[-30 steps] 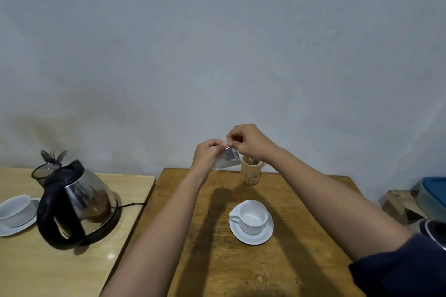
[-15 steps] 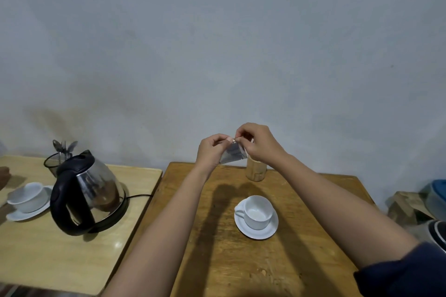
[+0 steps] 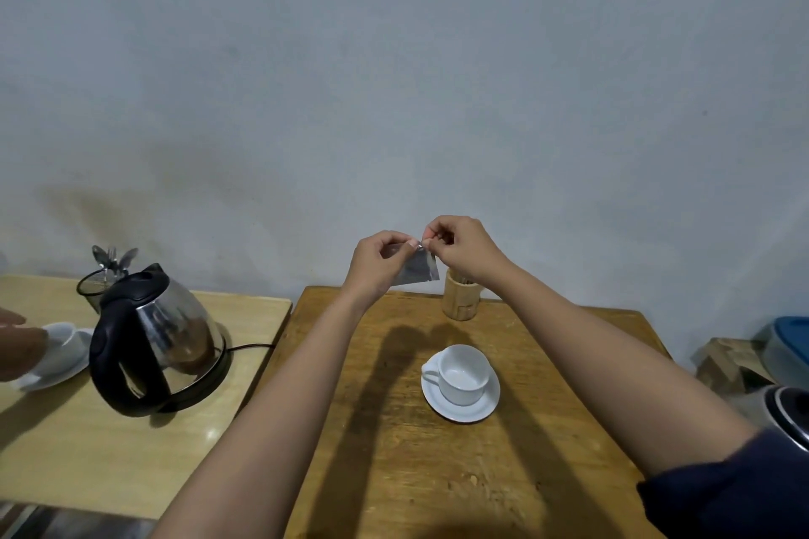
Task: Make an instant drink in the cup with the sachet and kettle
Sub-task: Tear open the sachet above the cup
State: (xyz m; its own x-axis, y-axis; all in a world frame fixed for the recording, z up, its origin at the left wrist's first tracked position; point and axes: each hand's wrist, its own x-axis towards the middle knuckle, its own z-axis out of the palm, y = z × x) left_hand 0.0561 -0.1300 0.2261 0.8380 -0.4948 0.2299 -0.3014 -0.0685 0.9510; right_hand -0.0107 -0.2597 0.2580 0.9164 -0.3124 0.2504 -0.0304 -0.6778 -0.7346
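Note:
A small silvery sachet hangs in the air above the far part of the brown wooden table. My left hand and my right hand both pinch its top edge, fingertips nearly touching. Below them an empty white cup stands upright on a white saucer, handle to the left. A steel kettle with a black handle and lid sits on its base on the lighter table to the left.
A bamboo holder with sticks stands behind the cup. A mesh cutlery holder is behind the kettle. Another person's hand reaches a second cup and saucer at far left. A blue-lidded bin is at right.
The view has tilted and shifted, so the tables sit a little differently in frame. My hands keep pinching the sachet's top edge. Another person's hand has come in at the far left.

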